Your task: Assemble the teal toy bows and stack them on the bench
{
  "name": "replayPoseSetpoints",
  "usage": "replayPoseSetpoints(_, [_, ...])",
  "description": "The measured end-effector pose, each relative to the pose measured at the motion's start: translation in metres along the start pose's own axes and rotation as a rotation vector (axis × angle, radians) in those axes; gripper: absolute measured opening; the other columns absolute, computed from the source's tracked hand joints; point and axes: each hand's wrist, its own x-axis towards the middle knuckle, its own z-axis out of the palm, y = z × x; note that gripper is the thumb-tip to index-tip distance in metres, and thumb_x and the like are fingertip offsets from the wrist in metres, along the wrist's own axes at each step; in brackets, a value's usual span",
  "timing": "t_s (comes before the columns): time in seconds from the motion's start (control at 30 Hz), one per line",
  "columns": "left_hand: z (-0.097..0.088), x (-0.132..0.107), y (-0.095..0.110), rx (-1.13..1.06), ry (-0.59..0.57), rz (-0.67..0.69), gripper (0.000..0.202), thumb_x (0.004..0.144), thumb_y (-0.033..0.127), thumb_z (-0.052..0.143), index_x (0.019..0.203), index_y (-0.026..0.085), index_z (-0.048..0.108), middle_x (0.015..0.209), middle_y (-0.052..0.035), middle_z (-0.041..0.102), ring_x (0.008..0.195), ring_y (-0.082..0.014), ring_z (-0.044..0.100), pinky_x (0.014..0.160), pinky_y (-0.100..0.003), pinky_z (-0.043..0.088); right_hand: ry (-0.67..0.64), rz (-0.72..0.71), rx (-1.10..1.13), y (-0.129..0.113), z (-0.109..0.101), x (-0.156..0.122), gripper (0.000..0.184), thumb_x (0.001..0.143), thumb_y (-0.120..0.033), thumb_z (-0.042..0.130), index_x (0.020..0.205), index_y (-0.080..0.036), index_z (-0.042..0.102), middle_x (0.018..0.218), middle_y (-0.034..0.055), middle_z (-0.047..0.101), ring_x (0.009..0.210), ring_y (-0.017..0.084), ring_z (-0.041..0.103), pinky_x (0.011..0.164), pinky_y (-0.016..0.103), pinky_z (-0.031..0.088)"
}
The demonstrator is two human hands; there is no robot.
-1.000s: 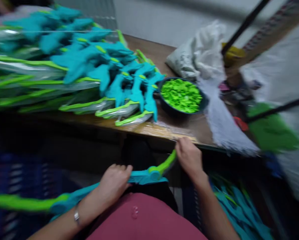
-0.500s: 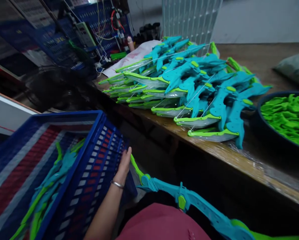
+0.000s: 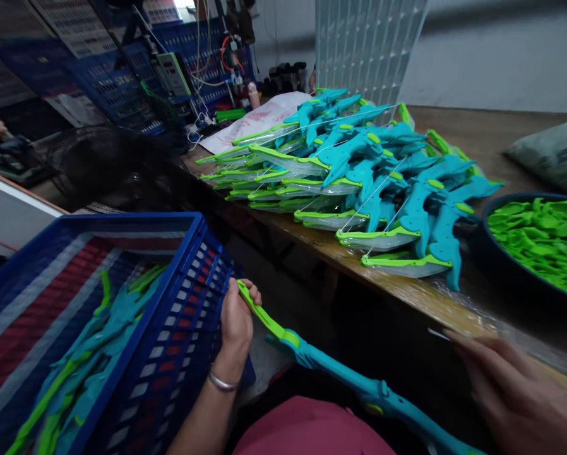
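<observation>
My left hand [image 3: 238,316] is closed around the lime-green tip of a turquoise toy bow [image 3: 345,379]. The bow slants down across my lap to the lower right, its far end cut off by the frame. Blurred at the lower right, my right hand [image 3: 515,379] pinches a thin pale sliver [image 3: 437,333] whose kind I cannot make out. Beside my left hand stands a blue plastic crate [image 3: 189,278], with several turquoise and green toy bows [image 3: 103,341] lying inside on a striped lining.
On the wooden table [image 3: 406,287] lies a pile of strung toy bows [image 3: 373,170] in clear wrap. A dark tub [image 3: 485,234] of green plastic parts [image 3: 543,234] sits to its right, near a grey sack [image 3: 553,155]. A dark fan [image 3: 113,170] stands behind the crate.
My left hand has gone from outstretched fingers beside the bow's tip to a grip on it. The bow has rolled about its length. My right hand has come into view at the lower right.
</observation>
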Motion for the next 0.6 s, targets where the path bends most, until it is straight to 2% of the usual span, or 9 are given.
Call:
replayPoseSetpoints(0.07, [0.013,-0.018,0.011,-0.027,-0.069,0.031,0.053,0.079,0.07,0.065,0.076,0.018,0.06,0.057,0.0029,0.049,0.051,-0.0112,0.045,0.054,-0.024,0.039,-0.029,-0.12,0.138,-0.036,0.016,0.021,0.016,0.098,-0.037,0.055,0.102,-0.029,0.068,0.087,0.0061,0.069,0.072,0.023,0.069,0.059,0.035,0.053])
replayPoseSetpoints(0.13, [0.023,-0.036,0.019,-0.062,-0.146,0.067,0.052,0.085,0.069,0.059,0.075,0.018,0.06,0.054,0.0026,0.047,0.05,-0.0114,0.043,0.053,-0.025,0.037,-0.063,-0.17,0.36,-0.079,0.03,0.041,0.011,0.098,-0.024,0.056,0.099,-0.025,0.066,0.087,0.0039,0.067,0.075,0.018,0.067,0.064,0.028,0.053])
replayPoseSetpoints(0.23, [0.03,-0.058,0.027,-0.132,-0.268,0.125,0.045,0.093,0.058,0.051,0.075,0.018,0.059,0.054,0.0016,0.047,0.05,-0.0125,0.043,0.054,-0.026,0.038,-0.168,-0.214,0.634,-0.139,0.045,0.058,0.018,0.1,-0.013,0.049,0.097,-0.021,0.065,0.087,0.0037,0.061,0.074,0.013,0.061,0.064,0.023,0.049])
replayPoseSetpoints(0.3, [0.031,-0.07,0.031,-0.178,-0.326,0.13,0.039,0.093,0.052,0.052,0.073,0.019,0.057,0.054,0.0013,0.046,0.052,-0.0135,0.042,0.054,-0.027,0.039,-0.242,-0.289,0.728,-0.167,0.05,0.057,0.021,0.1,-0.011,0.045,0.1,-0.018,0.064,0.089,0.0051,0.058,0.074,0.013,0.058,0.061,0.022,0.048])
replayPoseSetpoints(0.43, [0.026,-0.082,0.037,-0.27,-0.408,0.053,0.034,0.088,0.046,0.056,0.067,0.021,0.051,0.054,0.0007,0.042,0.054,-0.0149,0.039,0.055,-0.028,0.039,-0.286,-0.448,0.715,-0.194,0.05,0.045,0.022,0.103,-0.011,0.041,0.107,-0.013,0.063,0.086,0.0057,0.055,0.072,0.013,0.054,0.057,0.022,0.046])
replayPoseSetpoints(0.6, [0.015,-0.09,0.034,-0.308,-0.472,-0.012,0.035,0.088,0.049,0.051,0.066,0.022,0.047,0.056,-0.001,0.038,0.058,-0.0179,0.036,0.059,-0.033,0.039,-0.273,-0.529,0.603,-0.2,0.051,0.042,0.022,0.106,-0.014,0.043,0.108,-0.011,0.064,0.084,0.0044,0.057,0.071,0.011,0.057,0.057,0.019,0.047])
